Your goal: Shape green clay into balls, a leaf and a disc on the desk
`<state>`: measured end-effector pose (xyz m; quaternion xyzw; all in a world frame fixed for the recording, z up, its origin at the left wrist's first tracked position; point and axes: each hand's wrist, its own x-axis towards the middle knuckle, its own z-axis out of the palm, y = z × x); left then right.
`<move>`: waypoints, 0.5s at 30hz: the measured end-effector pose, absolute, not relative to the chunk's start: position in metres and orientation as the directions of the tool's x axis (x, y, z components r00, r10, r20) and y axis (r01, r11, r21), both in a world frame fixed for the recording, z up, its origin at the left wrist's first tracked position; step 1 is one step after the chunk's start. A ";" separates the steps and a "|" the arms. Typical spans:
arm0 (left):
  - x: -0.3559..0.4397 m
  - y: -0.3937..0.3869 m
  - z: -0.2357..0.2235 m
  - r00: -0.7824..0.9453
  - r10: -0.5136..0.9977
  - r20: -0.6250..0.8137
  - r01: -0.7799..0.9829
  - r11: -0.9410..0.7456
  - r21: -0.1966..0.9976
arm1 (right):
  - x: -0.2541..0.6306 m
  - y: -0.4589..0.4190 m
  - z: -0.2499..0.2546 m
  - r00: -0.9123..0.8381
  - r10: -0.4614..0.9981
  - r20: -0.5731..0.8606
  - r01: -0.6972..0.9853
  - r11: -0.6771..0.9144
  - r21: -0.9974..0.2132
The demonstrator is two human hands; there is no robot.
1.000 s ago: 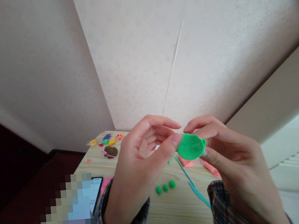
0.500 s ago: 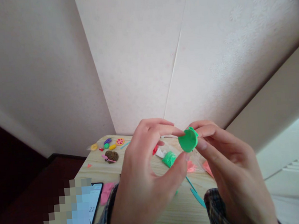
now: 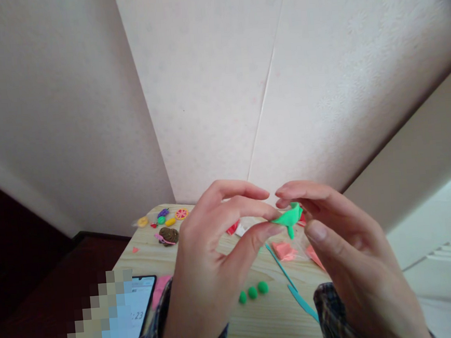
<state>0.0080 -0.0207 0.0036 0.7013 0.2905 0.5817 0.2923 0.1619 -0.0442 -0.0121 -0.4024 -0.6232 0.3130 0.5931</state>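
A piece of soft green clay (image 3: 290, 217), thin and pinched into folds at its right side, has a small nub pointing down. My left hand (image 3: 212, 253) holds its left edge between thumb and fingers. My right hand (image 3: 352, 247) is close by on the right, thumb and index finger apart around the folded end; whether a finger behind touches the clay is hard to see. Below on the table, green clay balls (image 3: 252, 292) lie in a row. A teal modelling tool (image 3: 301, 302) and a thin teal stick (image 3: 282, 266) rest to their right.
On the wooden table (image 3: 277, 331) lie coral clay (image 3: 284, 251) in a clear bag, a brown coiled clay piece (image 3: 169, 236), a purple grape shape (image 3: 162, 213), a pink-and-yellow round slice (image 3: 181, 214) and a phone (image 3: 146, 300). Walls (image 3: 211, 87) rise behind.
The green clay has turned from its round face to an edge-on view, showing the nub. My right fingers have spread from their pinch. Green balls below have come into view.
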 end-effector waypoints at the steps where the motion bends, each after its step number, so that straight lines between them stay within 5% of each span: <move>1: 0.008 -0.020 0.004 0.167 0.741 0.650 0.046 -0.665 0.746 | 0.163 -0.044 -0.012 0.005 0.870 0.494 0.117 0.490 -0.864; 15: 0.005 -0.025 0.006 0.218 0.894 0.390 -0.104 -0.376 0.921 | 0.163 -0.045 -0.015 0.064 0.823 0.565 0.046 0.563 -0.825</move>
